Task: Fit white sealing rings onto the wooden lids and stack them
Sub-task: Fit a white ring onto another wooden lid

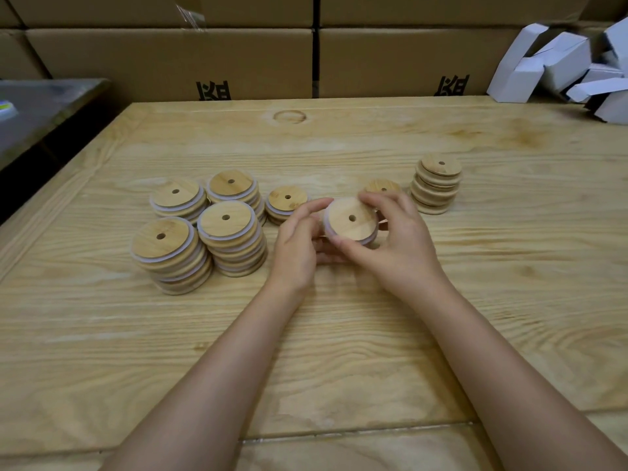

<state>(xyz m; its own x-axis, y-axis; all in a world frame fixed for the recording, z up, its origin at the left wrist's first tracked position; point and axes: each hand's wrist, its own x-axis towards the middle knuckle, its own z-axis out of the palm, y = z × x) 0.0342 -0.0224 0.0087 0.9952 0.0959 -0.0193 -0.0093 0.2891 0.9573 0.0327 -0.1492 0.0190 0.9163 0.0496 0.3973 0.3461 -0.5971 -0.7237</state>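
Centrally over the worktop (pixel 339 334), wooden lid (pixel 351 219) with white sealing ring (pixel 327 222) round its rim, pinched by left grip (pixel 299 243) and right grip (pixel 397 239), ringed stacks (pixel 204 229) toward the left edge, bare stack (pixel 436 183) toward the right.

Only print I can find is on the cardboard boxes behind the table (pixel 339 137). On the left box (pixel 170 59), heavy black characters (pixel 213 91) sit low on the front face, their lower part cut off by the table edge. They look like Chinese-style glyphs, and I can't read them from my feed. On the right box (pixel 407 59) there's a matching black mark (pixel 452 86), also low on the face, clipped by the table edge and unreadable. Far left, a small yellow-and-blue patch (pixel 6 108) on the grey surface (pixel 44 107) might be a label, too blurred to tell.
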